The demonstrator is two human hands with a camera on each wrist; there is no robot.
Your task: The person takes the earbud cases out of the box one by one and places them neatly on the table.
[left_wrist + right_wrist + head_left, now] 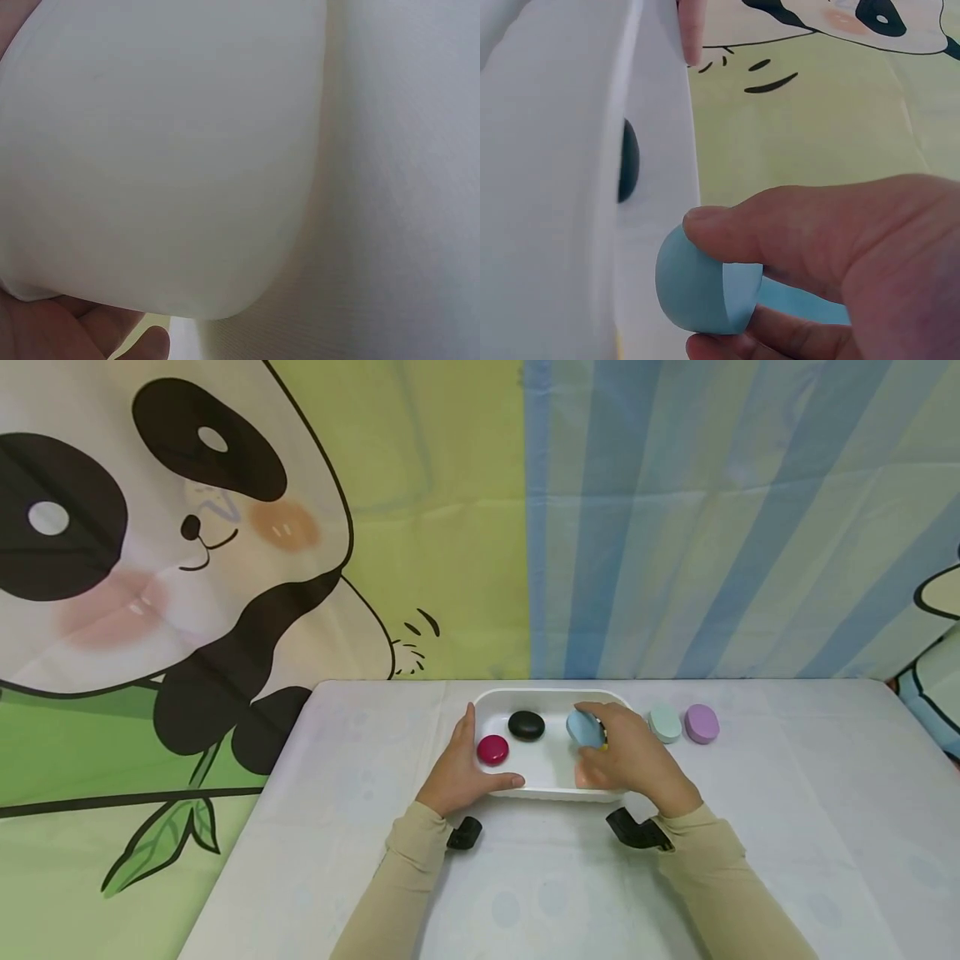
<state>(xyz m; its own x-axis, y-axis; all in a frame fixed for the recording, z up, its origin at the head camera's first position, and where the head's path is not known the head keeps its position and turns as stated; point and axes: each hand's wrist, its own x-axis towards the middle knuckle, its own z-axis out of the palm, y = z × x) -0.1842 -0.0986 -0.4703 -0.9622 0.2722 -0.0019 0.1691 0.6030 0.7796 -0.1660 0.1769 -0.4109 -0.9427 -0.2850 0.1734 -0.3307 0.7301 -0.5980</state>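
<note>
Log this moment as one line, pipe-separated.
left hand: touches white tray | right hand: pinches blue piece | in tray: black piece, red piece | beside tray: mint piece, purple piece

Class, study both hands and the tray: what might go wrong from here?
The right hand pinches the light blue piece, which may slip and strike the black piece in the white tray. The left hand holds the tray's left end; a tug there might slide the red piece.
</note>
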